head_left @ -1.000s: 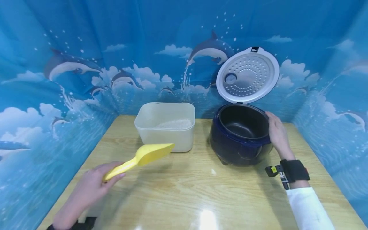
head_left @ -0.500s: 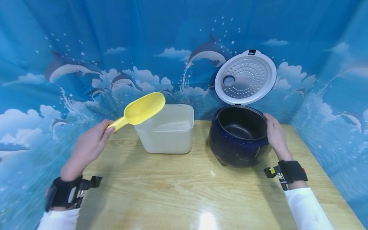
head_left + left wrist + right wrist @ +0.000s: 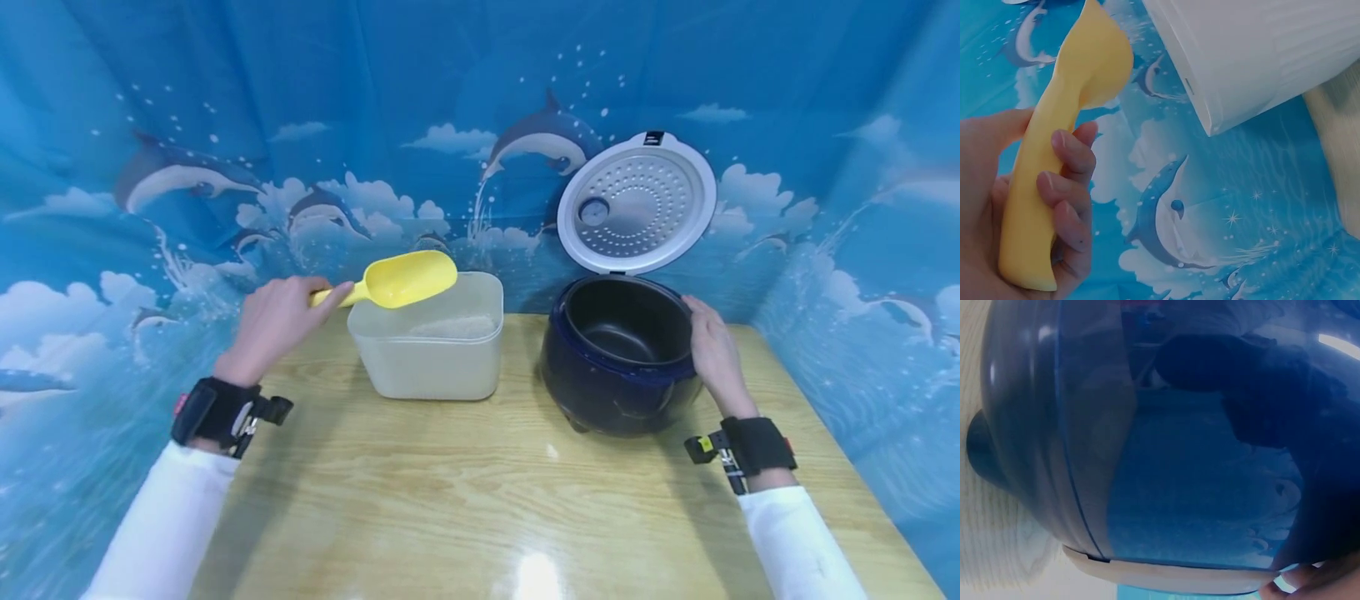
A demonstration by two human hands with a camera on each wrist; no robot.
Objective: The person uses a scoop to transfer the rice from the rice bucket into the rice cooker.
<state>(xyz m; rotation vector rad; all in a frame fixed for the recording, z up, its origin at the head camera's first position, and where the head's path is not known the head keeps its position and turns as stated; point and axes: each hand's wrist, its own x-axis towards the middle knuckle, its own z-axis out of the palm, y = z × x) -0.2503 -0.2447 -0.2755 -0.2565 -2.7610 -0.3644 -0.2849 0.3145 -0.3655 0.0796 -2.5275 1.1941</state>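
My left hand (image 3: pixel 281 321) grips the handle of a yellow scoop (image 3: pixel 411 279), held over the back left part of a white bin (image 3: pixel 431 367) that has white grains inside. The left wrist view shows the fingers curled round the scoop's handle (image 3: pixel 1032 200). My right hand (image 3: pixel 716 354) rests against the right side of a dark blue rice cooker (image 3: pixel 618 400), its fingers near the rim. In the right wrist view only fingertips (image 3: pixel 1310 581) show beside the cooker's glossy body (image 3: pixel 1204 469). The cooker's inner pot (image 3: pixel 630 325) looks empty.
The cooker's round lid (image 3: pixel 637 204) stands raised at the back. Both containers sit near the back edge of a wooden table (image 3: pixel 450 483). A blue curtain (image 3: pixel 420 83) with dolphins surrounds the back and sides.
My left hand has risen and moved forward and right, carrying the scoop from in front of the bin to above its back left part. My right hand stays on the cooker.
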